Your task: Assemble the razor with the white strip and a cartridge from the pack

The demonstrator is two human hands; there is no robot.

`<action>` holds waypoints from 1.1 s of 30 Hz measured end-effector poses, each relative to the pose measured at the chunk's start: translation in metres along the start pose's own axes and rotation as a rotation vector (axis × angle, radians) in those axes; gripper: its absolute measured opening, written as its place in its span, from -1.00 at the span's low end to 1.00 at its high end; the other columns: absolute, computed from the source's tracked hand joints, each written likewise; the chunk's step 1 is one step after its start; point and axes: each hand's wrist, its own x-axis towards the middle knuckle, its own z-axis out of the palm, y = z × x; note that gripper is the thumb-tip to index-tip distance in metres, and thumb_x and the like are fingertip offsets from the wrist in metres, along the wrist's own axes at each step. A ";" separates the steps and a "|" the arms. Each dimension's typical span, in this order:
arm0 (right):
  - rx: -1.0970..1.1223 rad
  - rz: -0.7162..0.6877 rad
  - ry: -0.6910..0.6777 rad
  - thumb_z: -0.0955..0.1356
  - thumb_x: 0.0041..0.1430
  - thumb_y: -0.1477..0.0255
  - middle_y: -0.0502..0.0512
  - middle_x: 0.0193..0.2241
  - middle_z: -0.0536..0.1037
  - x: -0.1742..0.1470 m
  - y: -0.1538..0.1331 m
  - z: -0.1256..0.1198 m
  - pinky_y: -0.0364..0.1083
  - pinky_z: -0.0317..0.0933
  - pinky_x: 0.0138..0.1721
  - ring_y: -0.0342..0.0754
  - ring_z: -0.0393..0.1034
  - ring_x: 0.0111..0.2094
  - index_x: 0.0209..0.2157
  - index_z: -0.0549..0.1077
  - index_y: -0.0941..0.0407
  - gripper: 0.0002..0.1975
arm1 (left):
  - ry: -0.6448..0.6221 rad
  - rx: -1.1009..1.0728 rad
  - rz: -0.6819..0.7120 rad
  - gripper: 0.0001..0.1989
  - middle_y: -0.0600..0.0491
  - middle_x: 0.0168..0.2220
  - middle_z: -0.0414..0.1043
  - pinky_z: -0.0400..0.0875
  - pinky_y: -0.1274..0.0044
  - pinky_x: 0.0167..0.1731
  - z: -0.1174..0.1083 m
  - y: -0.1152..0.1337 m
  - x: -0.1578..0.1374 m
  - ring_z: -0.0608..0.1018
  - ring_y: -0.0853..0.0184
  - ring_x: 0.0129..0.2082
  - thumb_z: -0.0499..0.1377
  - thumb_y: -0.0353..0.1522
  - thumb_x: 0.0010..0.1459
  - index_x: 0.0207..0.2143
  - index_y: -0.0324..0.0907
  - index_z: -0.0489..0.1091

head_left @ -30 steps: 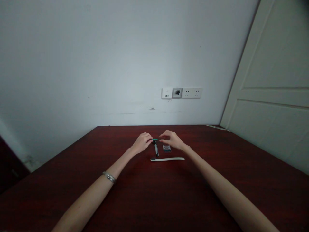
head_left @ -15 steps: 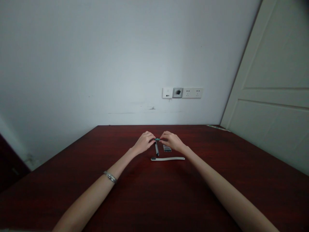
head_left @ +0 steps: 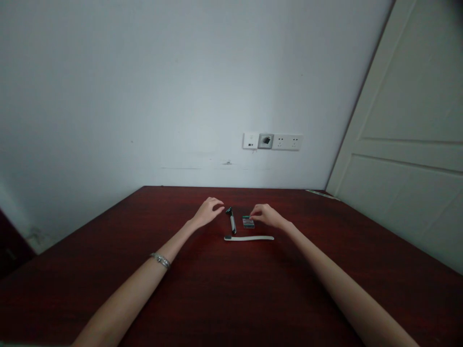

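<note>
The left hand (head_left: 207, 213) is held with thumb and fingers parted, just beside the head of a razor (head_left: 232, 223) that is laid on the dark red surface (head_left: 217, 294); by the pinched fingertips of the right hand (head_left: 266, 215), a small green strip (head_left: 246, 217) is gripped at the far edge of a clear case (head_left: 249, 224). A white toothbrush (head_left: 251, 238) is set crosswise nearer the camera, a bracelet (head_left: 160, 260) is worn on the left wrist, and sockets (head_left: 287, 142) are mounted on the wall (head_left: 181, 96) beyond
</note>
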 end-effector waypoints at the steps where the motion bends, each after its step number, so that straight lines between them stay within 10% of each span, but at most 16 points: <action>1: 0.014 0.003 -0.007 0.33 0.05 0.27 0.08 -0.35 0.51 -0.001 0.003 0.001 -0.17 0.18 -0.29 -0.09 0.37 -0.34 -0.37 0.56 0.10 -0.77 | -0.005 -0.003 -0.006 -0.78 0.01 -0.26 0.46 0.26 0.41 -0.11 0.000 -0.001 -0.001 0.41 0.28 -0.20 0.08 -0.26 0.13 -0.28 -0.18 0.44; 33: 0.105 -0.039 -0.058 0.36 0.03 0.28 0.09 -0.39 0.51 -0.005 0.010 0.008 -0.16 0.19 -0.30 -0.09 0.37 -0.37 -0.37 0.57 0.10 -0.78 | -0.075 0.003 -0.015 -0.76 0.03 -0.29 0.48 0.27 0.48 -0.16 0.004 -0.005 -0.006 0.44 0.31 -0.25 0.06 -0.25 0.13 -0.32 -0.17 0.47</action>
